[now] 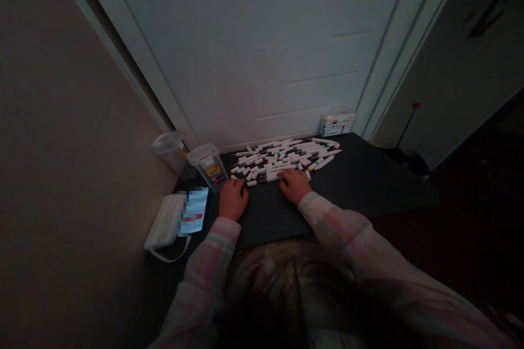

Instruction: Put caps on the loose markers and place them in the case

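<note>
White markers (286, 154) with coloured ends lie in a loose pile across the back of the dark table, several loose caps (251, 183) among them. At the pile's front edge my right hand (295, 185) has its bent fingers closed on the near end of a white marker (272, 175). My left hand (233, 199) rests on the tabletop beside a clear plastic container (208, 166), thumb apart from the loosely curved fingers, with nothing visible in it. Dim light blurs the fingertips of both hands.
Another clear container (172, 151) stands against the left wall. Left of my left hand lie a white box-like device (164, 223) with a cable and a lit phone (195, 212). A packed marker set (337, 124) leans at the back right. A white panelled door (262, 27) rises behind the table (368, 185).
</note>
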A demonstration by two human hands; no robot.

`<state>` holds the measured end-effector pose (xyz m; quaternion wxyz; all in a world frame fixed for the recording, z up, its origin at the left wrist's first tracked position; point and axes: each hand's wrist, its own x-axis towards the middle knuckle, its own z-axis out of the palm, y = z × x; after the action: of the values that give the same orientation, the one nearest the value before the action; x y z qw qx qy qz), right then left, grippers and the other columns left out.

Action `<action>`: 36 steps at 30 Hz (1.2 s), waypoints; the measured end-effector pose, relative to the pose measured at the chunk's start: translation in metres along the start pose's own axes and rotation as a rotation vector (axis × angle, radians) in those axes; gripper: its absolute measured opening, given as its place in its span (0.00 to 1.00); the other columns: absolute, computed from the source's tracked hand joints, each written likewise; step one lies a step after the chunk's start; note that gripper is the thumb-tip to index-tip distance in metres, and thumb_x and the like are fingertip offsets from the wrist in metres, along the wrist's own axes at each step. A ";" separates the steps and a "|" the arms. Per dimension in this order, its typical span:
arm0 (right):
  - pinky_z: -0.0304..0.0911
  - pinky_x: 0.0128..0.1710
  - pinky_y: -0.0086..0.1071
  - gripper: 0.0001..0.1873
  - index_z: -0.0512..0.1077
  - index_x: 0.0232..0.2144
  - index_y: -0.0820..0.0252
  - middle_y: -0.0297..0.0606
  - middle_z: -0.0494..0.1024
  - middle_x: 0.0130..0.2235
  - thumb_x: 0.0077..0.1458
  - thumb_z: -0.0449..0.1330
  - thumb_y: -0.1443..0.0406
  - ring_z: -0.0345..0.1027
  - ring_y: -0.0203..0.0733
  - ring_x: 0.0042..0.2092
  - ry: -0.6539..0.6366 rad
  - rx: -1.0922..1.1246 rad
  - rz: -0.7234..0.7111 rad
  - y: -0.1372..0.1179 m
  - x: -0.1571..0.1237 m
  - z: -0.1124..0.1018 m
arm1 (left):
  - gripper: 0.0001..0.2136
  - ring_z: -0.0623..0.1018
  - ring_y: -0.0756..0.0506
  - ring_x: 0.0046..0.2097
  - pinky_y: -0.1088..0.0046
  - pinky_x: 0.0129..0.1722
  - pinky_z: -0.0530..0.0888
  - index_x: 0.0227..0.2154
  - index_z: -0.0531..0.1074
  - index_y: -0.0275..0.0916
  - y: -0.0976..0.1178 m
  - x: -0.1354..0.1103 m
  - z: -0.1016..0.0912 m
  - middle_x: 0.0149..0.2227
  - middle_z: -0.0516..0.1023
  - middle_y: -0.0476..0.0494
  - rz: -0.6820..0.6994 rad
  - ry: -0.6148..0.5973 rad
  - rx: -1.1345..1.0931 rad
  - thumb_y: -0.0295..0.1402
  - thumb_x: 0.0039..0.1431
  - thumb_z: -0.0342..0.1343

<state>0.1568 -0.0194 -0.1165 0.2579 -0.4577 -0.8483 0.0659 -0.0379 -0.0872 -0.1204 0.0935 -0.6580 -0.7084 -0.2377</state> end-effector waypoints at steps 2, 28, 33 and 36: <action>0.51 0.48 0.42 0.16 0.70 0.42 0.61 0.45 0.72 0.46 0.51 0.51 0.68 0.62 0.47 0.49 -0.010 -0.010 -0.016 -0.001 -0.001 0.001 | 0.13 0.70 0.40 0.45 0.63 0.44 0.68 0.40 0.70 0.37 0.000 0.000 0.001 0.40 0.72 0.39 0.001 0.005 -0.001 0.28 0.51 0.48; 0.47 0.51 0.41 0.18 0.70 0.44 0.60 0.44 0.71 0.48 0.51 0.51 0.67 0.59 0.47 0.51 -0.053 -0.035 -0.009 -0.003 -0.003 0.000 | 0.13 0.69 0.40 0.45 0.63 0.46 0.68 0.41 0.70 0.35 0.001 0.000 -0.001 0.41 0.72 0.37 -0.010 -0.022 0.006 0.28 0.52 0.48; 0.47 0.51 0.41 0.18 0.70 0.44 0.60 0.44 0.71 0.48 0.50 0.51 0.67 0.59 0.47 0.51 -0.059 -0.033 -0.003 -0.003 -0.002 0.000 | 0.13 0.69 0.40 0.46 0.63 0.46 0.68 0.41 0.70 0.35 0.001 0.001 -0.001 0.41 0.72 0.38 -0.018 -0.027 0.012 0.28 0.52 0.48; 0.47 0.51 0.41 0.18 0.70 0.44 0.60 0.43 0.71 0.48 0.50 0.51 0.67 0.59 0.47 0.51 -0.063 -0.032 0.001 -0.003 -0.002 0.000 | 0.14 0.69 0.40 0.46 0.63 0.46 0.68 0.41 0.70 0.35 0.001 0.001 -0.001 0.41 0.72 0.38 -0.021 -0.026 0.012 0.28 0.52 0.48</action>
<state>0.1558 -0.0227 -0.1163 0.2238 -0.4598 -0.8568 0.0667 -0.0370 -0.0872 -0.1188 0.0856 -0.6530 -0.7177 -0.2260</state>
